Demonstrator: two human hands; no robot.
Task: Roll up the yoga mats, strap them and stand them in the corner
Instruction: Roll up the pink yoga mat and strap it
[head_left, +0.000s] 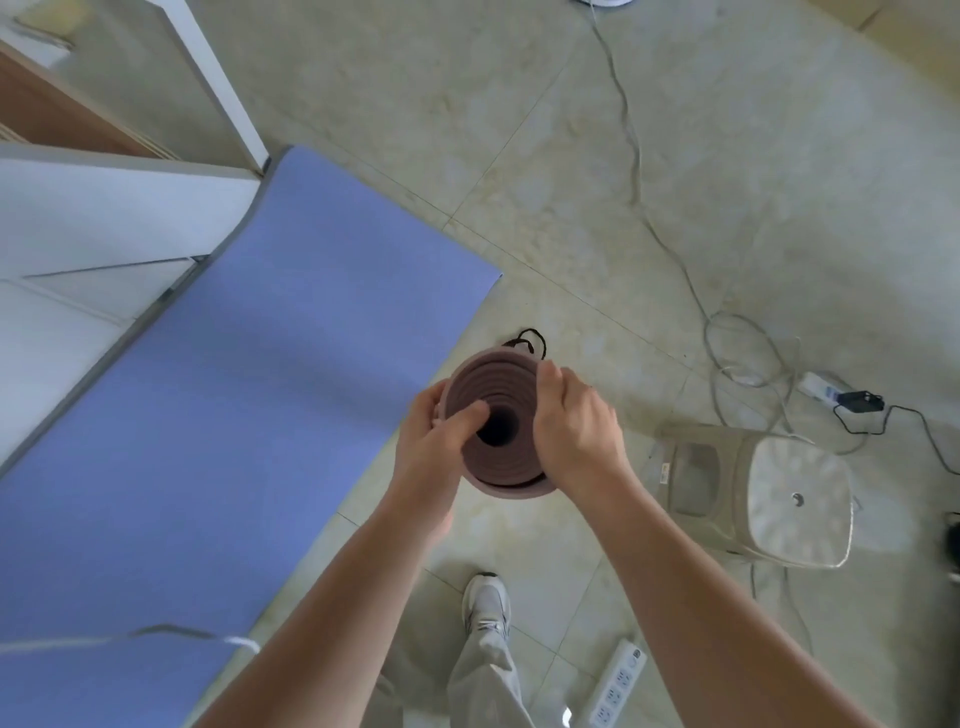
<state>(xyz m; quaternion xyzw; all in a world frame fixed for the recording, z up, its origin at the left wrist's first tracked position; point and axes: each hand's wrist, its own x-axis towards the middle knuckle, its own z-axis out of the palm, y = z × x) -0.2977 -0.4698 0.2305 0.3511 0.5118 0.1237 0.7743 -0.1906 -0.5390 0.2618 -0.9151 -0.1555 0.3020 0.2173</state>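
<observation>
Head view looks straight down the open end of the rolled mauve foam yoga mat (496, 379), so its long axis runs vertically, from the camera toward the pale tiled floor (519, 156). The roll is upright between the two hands; its lower end is hidden, so I cannot tell whether it rests on the tiles.

The left hand (428, 452) clasps the roll's left flank, with its thumb (467, 415) laid across the spiral toward the dark core. The right hand (576, 431) wraps the right flank, fingers curled over the rim. Both hands hold at the top end, equally near.

Just beyond the roll a thin black cord (532, 340) loops out; whether it already binds the roll is not visible. I judge the strapping or the carry to the corner comes next, and either one calls for keeping the axis vertical while the coils stay tight.

Left of the roll a flat blue-violet yoga mat (249, 389) lies unrolled, beside a white cabinet (104, 208). Right of the roll stands a translucent grey plastic stool (795, 499); a white power strip (618, 680) lies nearer the camera.
</observation>
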